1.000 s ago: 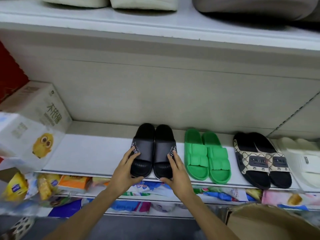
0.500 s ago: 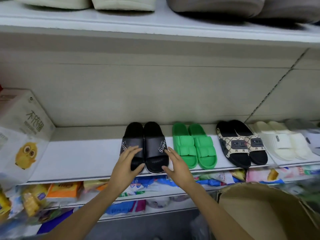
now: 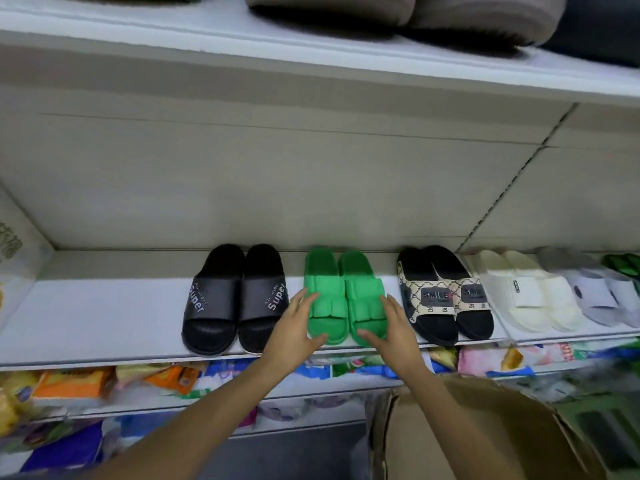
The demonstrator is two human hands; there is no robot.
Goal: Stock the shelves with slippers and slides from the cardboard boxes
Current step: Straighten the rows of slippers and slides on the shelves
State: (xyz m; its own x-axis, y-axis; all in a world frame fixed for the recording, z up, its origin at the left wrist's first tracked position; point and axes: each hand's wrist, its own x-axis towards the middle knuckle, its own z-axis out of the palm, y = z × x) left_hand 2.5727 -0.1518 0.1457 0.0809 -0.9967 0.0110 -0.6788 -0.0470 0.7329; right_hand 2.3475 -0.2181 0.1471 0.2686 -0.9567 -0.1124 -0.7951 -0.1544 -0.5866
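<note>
A pair of bright green slides (image 3: 343,294) stands on the white shelf (image 3: 100,320), toes toward me. My left hand (image 3: 294,329) is at the pair's left side and my right hand (image 3: 393,329) at its right side, fingers spread, thumbs by the toes. Whether the hands press on the slides I cannot tell. Left of them stands a black pair marked "Super" (image 3: 235,297), free of both hands. A cardboard box (image 3: 485,434) is open at the lower right; its inside is hidden.
Right of the green pair stand a black and beige "SMILE" pair (image 3: 445,296), a cream pair (image 3: 526,292) and a grey pair (image 3: 602,292). Grey slippers (image 3: 398,12) lie on the shelf above. Packaged goods (image 3: 114,379) fill the shelf below. A white carton (image 3: 14,258) stands at the left.
Both hands have left the black "Super" pair and moved right to either side of the green pair. The view has shifted right and closer.
</note>
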